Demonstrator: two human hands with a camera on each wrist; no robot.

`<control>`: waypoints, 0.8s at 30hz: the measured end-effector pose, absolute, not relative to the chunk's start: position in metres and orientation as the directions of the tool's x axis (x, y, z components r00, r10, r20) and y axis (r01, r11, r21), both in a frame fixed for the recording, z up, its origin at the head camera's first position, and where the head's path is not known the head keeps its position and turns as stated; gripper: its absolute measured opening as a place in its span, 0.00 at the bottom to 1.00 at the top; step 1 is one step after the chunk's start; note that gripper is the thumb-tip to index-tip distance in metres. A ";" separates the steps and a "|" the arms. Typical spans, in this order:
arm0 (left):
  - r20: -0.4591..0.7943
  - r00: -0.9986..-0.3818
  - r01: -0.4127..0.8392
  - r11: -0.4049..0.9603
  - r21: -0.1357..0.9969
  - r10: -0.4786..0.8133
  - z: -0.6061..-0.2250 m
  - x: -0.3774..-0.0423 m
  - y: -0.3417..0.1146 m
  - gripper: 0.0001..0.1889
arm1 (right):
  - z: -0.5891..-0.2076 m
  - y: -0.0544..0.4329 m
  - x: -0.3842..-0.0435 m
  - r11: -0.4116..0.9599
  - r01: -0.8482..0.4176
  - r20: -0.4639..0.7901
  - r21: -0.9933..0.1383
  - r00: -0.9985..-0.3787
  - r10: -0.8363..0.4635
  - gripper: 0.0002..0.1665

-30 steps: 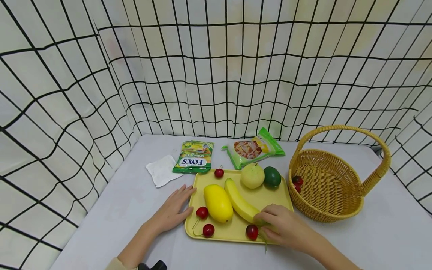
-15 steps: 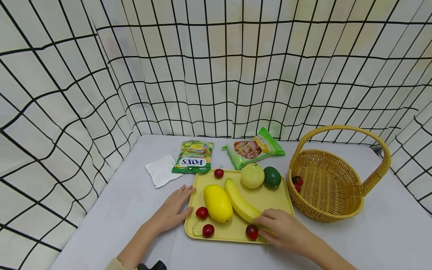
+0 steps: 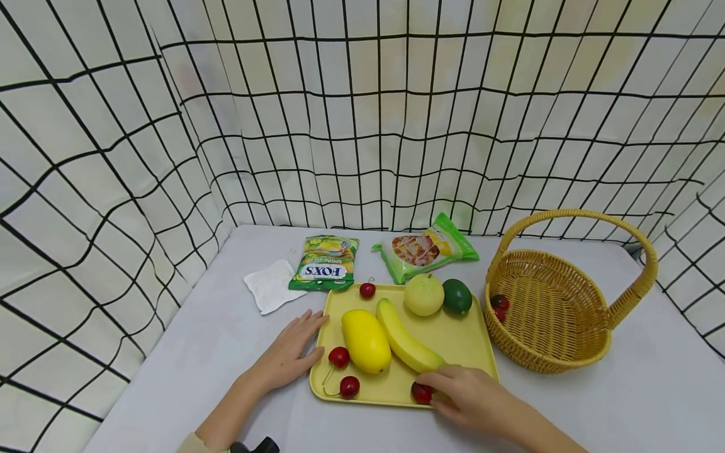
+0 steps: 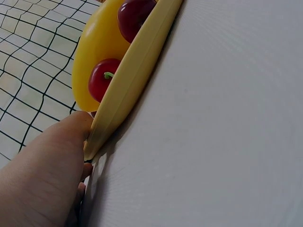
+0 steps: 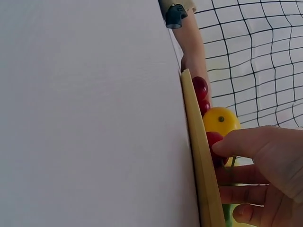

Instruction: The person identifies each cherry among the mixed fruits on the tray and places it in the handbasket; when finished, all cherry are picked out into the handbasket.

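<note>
At the front of the yellow tray (image 3: 464, 336), my right hand (image 3: 472, 399) holds a red cherry (image 3: 421, 393) between thumb and fingers; the right wrist view shows the thumb (image 5: 232, 143) against this cherry (image 5: 214, 138). Outstretched, my left hand (image 3: 289, 353) rests at the tray's left edge, its thumb touching the rim. A yellow mango-shaped fruit (image 3: 365, 341) and a banana (image 3: 404, 340) lie mid-tray. Two cherries with stems, one upper (image 3: 338, 357) and one lower (image 3: 349, 387), sit near the left hand. Another cherry (image 3: 367, 290) lies at the back edge.
A round pale-green fruit (image 3: 424, 294) and a dark green fruit (image 3: 456, 297) sit at the tray's back right. Right of it stands a wicker basket (image 3: 549, 314) with a tall handle and red fruit inside. Behind lie a FOX'S bag (image 3: 325, 263), another green bag (image 3: 425, 250) and a white tissue (image 3: 273, 287).
My right hand has moved slightly toward the front, off the banana's end, and its fingers have closed over the cherry. The left hand has stayed in place.
</note>
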State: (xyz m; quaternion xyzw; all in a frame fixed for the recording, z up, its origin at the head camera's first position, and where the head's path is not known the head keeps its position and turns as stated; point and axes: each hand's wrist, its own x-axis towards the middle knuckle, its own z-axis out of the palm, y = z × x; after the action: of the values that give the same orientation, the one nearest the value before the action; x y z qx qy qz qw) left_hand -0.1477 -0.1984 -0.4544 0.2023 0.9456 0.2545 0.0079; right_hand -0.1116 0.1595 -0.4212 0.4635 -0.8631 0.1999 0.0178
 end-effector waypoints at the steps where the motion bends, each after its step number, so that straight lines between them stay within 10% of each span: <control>1: 0.089 -0.918 0.379 0.788 0.485 0.386 -0.454 -0.148 -0.198 0.30 | -0.422 0.159 -0.112 0.490 -0.807 0.211 -0.329 -0.569 -0.795 0.19; 24: 0.072 -0.921 0.368 0.793 0.486 0.383 -0.453 -0.148 -0.198 0.30 | -0.431 0.160 -0.118 0.568 -0.678 0.101 -0.467 -0.679 -0.727 0.18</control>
State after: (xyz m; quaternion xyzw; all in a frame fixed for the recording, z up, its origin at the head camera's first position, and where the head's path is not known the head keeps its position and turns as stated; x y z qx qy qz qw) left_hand -0.1478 -0.1981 -0.4535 0.1982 0.9467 0.2533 0.0148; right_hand -0.1177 0.1601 -0.4315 0.3975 -0.8838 0.2412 -0.0512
